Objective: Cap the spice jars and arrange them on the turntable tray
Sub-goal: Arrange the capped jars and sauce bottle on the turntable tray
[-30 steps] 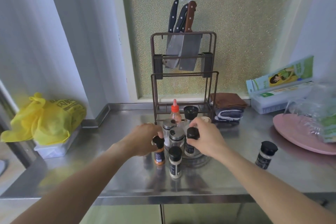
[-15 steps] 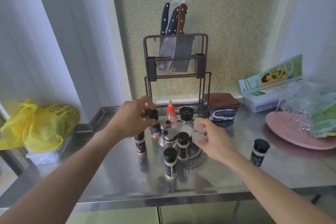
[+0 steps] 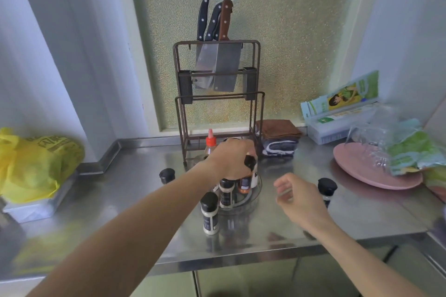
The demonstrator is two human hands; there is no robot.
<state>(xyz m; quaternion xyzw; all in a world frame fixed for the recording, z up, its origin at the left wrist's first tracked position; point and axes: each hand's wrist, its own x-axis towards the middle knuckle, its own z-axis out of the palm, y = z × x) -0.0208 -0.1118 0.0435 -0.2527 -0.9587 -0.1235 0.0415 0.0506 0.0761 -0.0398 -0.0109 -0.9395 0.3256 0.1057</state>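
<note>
My left hand [image 3: 231, 158] reaches over the round turntable tray [image 3: 251, 201] and grips an orange spice jar [image 3: 245, 184] by its black cap, holding it over the tray's right side. A black-capped jar [image 3: 226, 191] stands on the tray beside it; other jars there are hidden behind my hand. One capped jar [image 3: 210, 213] stands on the counter in front of the tray, another [image 3: 167, 175] to the left, a third [image 3: 327, 189] to the right. My right hand [image 3: 296, 199] hovers open right of the tray, holding nothing.
A knife rack [image 3: 217, 94] with several knives stands behind the tray, a red-tipped sauce bottle [image 3: 210, 144] at its foot. Folded cloths [image 3: 278, 137] lie right of it. A pink plate [image 3: 362, 171] with bags sits far right, a yellow bag [image 3: 36, 159] far left.
My left hand carried the orange jar from the tray's left across to its right side. My right hand drew back from the tray toward me and opened.
</note>
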